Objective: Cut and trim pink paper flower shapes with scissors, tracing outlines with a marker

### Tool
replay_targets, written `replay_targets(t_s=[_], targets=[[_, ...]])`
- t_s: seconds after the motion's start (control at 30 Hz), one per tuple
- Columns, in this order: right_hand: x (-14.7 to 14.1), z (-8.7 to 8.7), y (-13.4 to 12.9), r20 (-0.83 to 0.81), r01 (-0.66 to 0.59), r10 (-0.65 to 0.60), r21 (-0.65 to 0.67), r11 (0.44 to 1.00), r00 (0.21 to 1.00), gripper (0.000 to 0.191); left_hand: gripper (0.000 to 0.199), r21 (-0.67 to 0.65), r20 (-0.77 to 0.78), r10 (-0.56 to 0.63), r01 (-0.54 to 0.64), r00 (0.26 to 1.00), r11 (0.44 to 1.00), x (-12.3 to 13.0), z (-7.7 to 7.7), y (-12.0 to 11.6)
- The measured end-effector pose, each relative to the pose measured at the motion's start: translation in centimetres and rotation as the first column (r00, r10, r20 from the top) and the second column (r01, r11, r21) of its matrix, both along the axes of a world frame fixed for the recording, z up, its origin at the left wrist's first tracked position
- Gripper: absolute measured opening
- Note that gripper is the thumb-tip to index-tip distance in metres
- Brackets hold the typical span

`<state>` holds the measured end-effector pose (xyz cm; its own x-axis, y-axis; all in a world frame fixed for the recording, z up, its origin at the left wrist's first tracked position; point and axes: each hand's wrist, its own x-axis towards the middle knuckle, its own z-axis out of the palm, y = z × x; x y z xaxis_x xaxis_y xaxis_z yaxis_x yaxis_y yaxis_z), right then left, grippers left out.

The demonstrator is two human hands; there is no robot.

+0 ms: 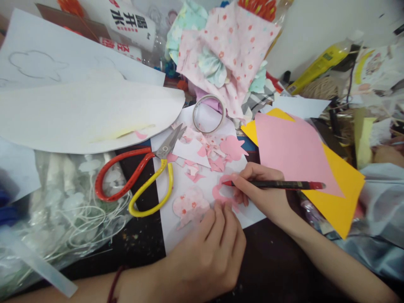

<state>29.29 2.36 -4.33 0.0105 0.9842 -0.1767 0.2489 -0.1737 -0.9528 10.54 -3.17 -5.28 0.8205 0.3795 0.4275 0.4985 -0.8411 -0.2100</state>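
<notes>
My right hand [263, 185] grips a black pen with a red tip and end [277, 184]. The pen's tip rests at the upper edge of a pink paper cutout with an open middle [217, 192]. My left hand [214, 244] has its fingers curled together and pressed on the lower edge of that cutout. Left of it lies a floral cloud-shaped piece [190, 205], on the same white sheet [172, 235]. Pink scraps [216, 162] and a solid pink cutout [232, 147] lie above my hands. Scissors with red and yellow handles [164, 150] rest with blades apart.
A tape roll [208, 113] stands behind the scraps, before bunched floral fabric [233, 46]. Pink paper [293, 151] and yellow paper [344, 185] are stacked at right. A large white board [78, 113] lies at left, above a plastic bag of white cords [85, 223].
</notes>
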Motion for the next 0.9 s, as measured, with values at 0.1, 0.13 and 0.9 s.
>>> replay_targets(t_s=[0.1, 0.13, 0.9], targets=[[0.10, -0.23, 0.00, -0.007, 0.004, -0.003, 0.037, 0.999, 1.000, 0.031, 0.042, 0.002, 0.003, 0.002, -0.002, 1.000, 1.000, 0.04, 0.00, 0.02], [0.12, -0.28, 0.00, -0.011, 0.008, -0.007, 0.047, 0.999, 1.000, 0.031, 0.042, 0.004, 0.004, 0.002, -0.002, 1.000, 1.000, 0.05, -0.02, 0.03], [0.15, -0.31, -0.04, 0.002, -0.003, 0.003, 0.035, 0.999, 1.000, 0.031, 0.041, -0.007, 0.025, 0.001, -0.001, 1.000, 1.000, 0.15, -0.15, -0.05]])
